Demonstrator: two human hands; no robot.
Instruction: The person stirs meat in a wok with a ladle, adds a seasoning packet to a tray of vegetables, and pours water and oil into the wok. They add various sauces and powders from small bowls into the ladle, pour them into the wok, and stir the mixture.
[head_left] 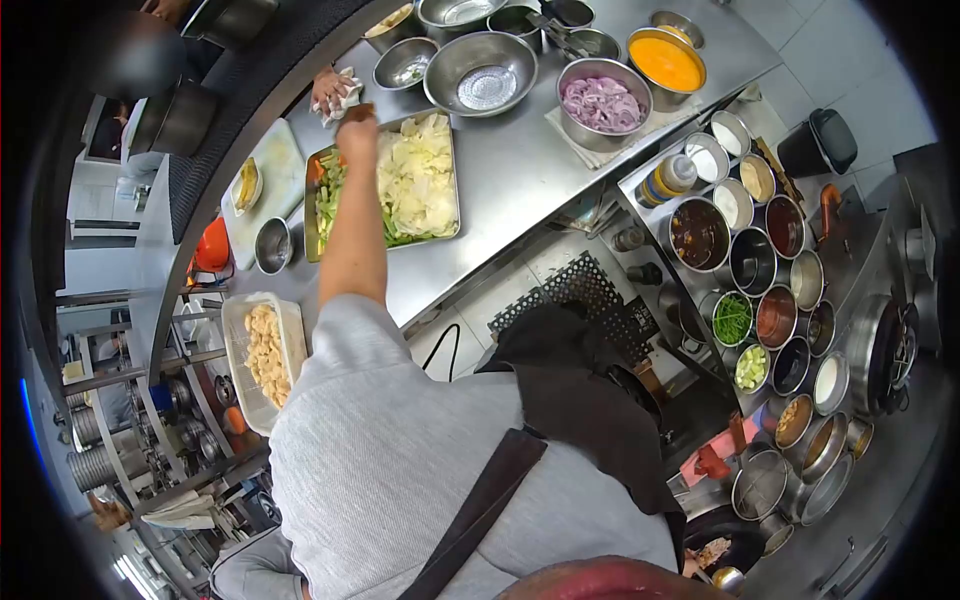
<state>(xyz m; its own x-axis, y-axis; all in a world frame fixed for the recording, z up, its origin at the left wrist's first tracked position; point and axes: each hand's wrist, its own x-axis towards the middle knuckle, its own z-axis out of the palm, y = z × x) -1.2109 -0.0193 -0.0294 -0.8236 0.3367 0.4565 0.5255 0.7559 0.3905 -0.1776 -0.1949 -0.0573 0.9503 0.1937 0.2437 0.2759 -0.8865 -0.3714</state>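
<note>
My left arm reaches over a metal tray holding pale chopped cabbage and cut green and orange vegetables. At the tray's far edge, my left hand looks closed; its fingers are mostly hidden and I cannot make out anything in them. Just beyond it, another person's hand rests on a white cloth. At the lower right, a sliver of what seems to be my right hand shows beside a dark wok with food and a ladle; its fingers are hidden.
Metal bowls stand along the counter, among them sliced red onion and orange liquid. A white basket of pale pieces sits at left, near a cutting board. Several containers of sauces and chopped greens fill the right-hand station.
</note>
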